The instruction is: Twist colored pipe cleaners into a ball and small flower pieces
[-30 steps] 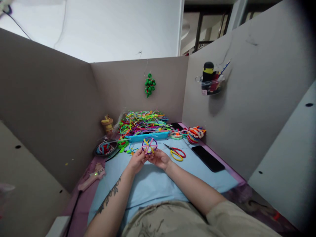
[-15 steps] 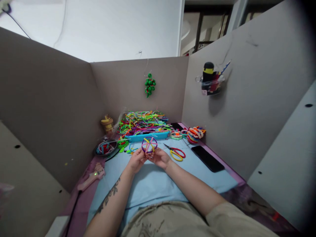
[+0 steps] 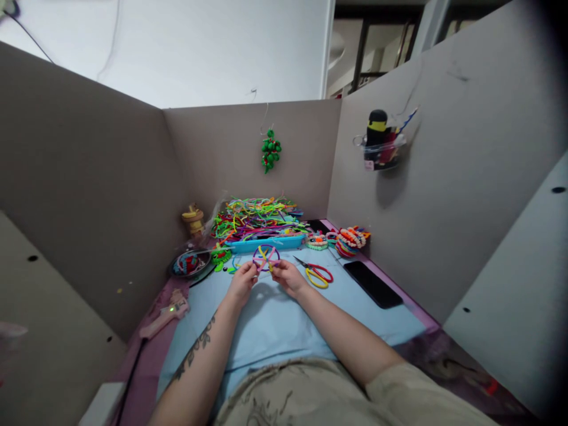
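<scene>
One purple ring (image 3: 265,258) with pink and yellow spokes was up above the tabletop (image 3: 284,328), the left hand (image 3: 242,284) pinching its lower left, the right hand (image 3: 289,278) its lower right. I saw one tray (image 3: 266,244) beyond, one pair of scissors (image 3: 316,275) and one phone (image 3: 371,284) rightward, one glue gun (image 3: 164,319) leftward.

NO LEGIBLE TXT

Nothing readable, no brand or no. to quote. Small pale pink label (image 3: 369,165) low on the clear cup (image 3: 385,148) on the R wall: prob. printed, but too sm. to make out. Pale marks (image 3: 364,80) in the window (image 3: 377,53), upper R: blurred, can't tell if ltrs. Dark line print (image 3: 270,408) on front of the shirt (image 3: 328,384), btm ctr: strokes only, can't tell if ltrs or a dwg.
</scene>
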`<state>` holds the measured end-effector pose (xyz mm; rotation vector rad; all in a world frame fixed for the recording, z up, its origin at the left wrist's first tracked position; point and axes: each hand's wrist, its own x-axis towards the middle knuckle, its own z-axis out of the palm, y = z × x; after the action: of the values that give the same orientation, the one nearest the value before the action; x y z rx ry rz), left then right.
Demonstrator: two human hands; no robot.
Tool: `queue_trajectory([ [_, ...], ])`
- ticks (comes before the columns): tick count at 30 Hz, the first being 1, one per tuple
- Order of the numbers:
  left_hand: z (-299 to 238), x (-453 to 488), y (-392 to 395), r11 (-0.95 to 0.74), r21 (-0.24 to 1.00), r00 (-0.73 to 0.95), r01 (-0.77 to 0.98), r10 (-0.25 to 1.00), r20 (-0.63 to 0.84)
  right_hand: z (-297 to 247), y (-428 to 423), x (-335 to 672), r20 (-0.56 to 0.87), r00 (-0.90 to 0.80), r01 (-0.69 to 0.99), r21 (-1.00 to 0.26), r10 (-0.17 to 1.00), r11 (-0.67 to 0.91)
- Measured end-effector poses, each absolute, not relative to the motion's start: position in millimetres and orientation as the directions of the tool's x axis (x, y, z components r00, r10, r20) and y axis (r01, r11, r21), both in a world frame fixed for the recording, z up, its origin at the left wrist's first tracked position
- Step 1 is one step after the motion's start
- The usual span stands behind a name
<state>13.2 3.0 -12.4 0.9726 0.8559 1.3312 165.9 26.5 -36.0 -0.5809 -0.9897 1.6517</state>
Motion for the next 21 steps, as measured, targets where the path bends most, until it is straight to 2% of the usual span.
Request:
queue_trajectory([
  [5, -14.8, 12.0, 5.1, 0.015, 0.923, 0.048, -0.384, 0.999, 0.004, -37.6, 26.5, 163.7, 0.147, -0.336, -0.498, -0.866, 0.93, -0.043],
  [8, -13.8, 11.5, 4.6, 0.033, 0.905, 0.051, -0.425, 0.999, -0.012, -34.9, 27.9, 163.3, 0.123, -0.293, -0.516, -0.855, 0.948, -0.048],
  [11, -10.9, 11.5, 2.6, 0.062, 0.895, 0.081, -0.442, 0.996, -0.03, -32.9, 31.8, 166.2, 0.04, -0.268, -0.597, -0.791, 0.962, -0.134],
  [14, -9.8, 11.3, 1.2, 0.091, 0.894, 0.133, -0.438, 0.99, -0.036, -34.0, 35.9, 170.5, -0.017, -0.315, -0.66, -0.714, 0.949, -0.232],
  [21, -12.6, 11.4, 1.4, 0.087, 0.906, 0.207, -0.414, 0.978, 0.001, -37.0, 34.5, 172.8, 0.116, -0.368, -0.654, -0.738, 0.922, -0.168],
])
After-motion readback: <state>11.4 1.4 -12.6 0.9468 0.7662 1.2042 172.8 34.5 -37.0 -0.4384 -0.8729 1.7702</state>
